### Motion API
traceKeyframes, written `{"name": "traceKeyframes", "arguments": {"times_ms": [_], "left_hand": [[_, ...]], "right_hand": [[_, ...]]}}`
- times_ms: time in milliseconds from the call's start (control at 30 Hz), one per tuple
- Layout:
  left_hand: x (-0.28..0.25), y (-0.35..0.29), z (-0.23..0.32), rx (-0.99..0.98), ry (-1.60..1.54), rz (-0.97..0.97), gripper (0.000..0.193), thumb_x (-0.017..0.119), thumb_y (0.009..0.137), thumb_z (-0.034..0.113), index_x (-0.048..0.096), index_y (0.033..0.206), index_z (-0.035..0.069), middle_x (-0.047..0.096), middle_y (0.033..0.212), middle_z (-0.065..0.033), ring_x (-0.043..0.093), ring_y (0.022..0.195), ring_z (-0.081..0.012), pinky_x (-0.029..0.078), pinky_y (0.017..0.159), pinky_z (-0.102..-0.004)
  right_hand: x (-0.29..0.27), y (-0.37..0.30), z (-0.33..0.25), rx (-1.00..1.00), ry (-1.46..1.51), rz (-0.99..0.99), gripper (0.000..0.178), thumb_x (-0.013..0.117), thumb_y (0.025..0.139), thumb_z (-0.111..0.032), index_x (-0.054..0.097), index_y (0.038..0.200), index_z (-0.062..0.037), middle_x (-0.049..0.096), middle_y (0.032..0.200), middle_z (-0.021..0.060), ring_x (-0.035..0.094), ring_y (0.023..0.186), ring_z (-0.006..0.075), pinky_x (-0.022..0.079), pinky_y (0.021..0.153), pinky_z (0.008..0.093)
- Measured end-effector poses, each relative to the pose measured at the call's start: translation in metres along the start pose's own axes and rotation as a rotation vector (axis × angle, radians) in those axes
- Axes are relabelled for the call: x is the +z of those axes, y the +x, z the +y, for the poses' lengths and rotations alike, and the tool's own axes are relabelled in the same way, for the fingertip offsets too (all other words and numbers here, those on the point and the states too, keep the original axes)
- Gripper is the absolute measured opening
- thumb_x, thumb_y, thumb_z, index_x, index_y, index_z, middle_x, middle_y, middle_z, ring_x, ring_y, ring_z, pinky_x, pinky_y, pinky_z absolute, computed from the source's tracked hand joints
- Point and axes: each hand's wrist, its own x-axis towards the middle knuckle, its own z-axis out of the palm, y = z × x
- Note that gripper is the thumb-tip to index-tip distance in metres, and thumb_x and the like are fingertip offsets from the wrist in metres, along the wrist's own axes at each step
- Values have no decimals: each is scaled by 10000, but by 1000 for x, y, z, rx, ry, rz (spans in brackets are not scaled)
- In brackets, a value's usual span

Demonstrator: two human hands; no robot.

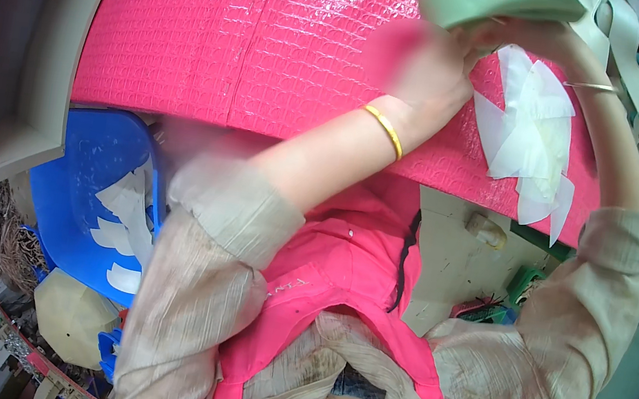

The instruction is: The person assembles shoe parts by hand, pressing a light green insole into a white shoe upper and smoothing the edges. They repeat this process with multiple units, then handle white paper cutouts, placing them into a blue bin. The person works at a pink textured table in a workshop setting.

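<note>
Both hands were up at the same piece. The right hand [535, 38] had its fingers touching the lower edge of a glossy, pale green, smoothly curved piece [493, 4], and the left hand [437, 64] came in right beside it with bent fingers. Honestly can't tell how far either set was closed, or whether the left ones had any grip, because the fingertips were bunched together in a blur. The green piece sat just beyond the fingers, partly over the bench [186, 39], which had a shiny hot-pink embossed cover.

Closer to the body from the fingers and a bit right was a loose pile of white, thin, pointed cutouts [537, 125]. Farther right hung a bunch of pale grey-green curved strips [633, 61]. Way off left of the fingers stood a beige, raised-edge panel [21, 64], and down below it a blue plastic chair [77, 188] with white scraps [127, 212] on it.

Hard to make out: a round pink smudge [391, 49] just left of the left fingers, no clue what it was. The top border cut off the green piece, and the small clutter at lower left was too tiny to read.
</note>
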Motion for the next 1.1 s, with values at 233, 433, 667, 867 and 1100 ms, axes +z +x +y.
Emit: {"name": "traceKeyframes", "arguments": {"times_ms": [233, 433, 667, 867, 1100], "left_hand": [[-42, -11, -53, 479, -8, -313, 108, 552, 635, 131, 631, 563, 144, 569, 604, -14, 538, 663, -148, 373, 707, -261], [-69, -71, -42, 164, -32, -388, 159, 575, 662, 141, 640, 756, 30, 548, 862, -68, 493, 853, -174, 369, 802, -273], [-52, -98, -36, -165, -273, -154, 388, 612, 707, 213, 566, 1049, 36, 520, 959, -41, 485, 912, -175, 355, 854, -294], [-48, -88, -25, -182, -291, -115, 391, 617, 705, 209, 568, 1061, 53, 530, 981, -39, 485, 913, -183, 364, 851, -322], [-41, -79, -15, -269, -382, -123, 398, 623, 701, 210, 565, 1063, 57, 521, 1027, -54, 481, 915, -207, 375, 857, -338]], "right_hand": [[18, -21, -62, -48, -449, -41, 228, 585, 780, -143, 584, 979, -31, 602, 863, 131, 573, 790, 229, 444, 717, 324], [73, 0, -91, -286, -319, 45, 355, 634, 719, -259, 606, 1009, -57, 624, 929, 121, 579, 885, 227, 435, 786, 306], [85, 7, -95, -7, -464, 182, 314, 623, 778, -265, 605, 1017, -61, 619, 974, 133, 576, 918, 237, 435, 803, 322], [76, -5, -127, -48, -687, 0, 307, 584, 792, -240, 589, 1030, -47, 606, 964, 153, 571, 909, 271, 431, 813, 339], [69, 1, -107, -390, -815, 35, 254, 573, 782, -149, 574, 1011, -38, 604, 911, 158, 585, 840, 267, 451, 785, 316]]}}
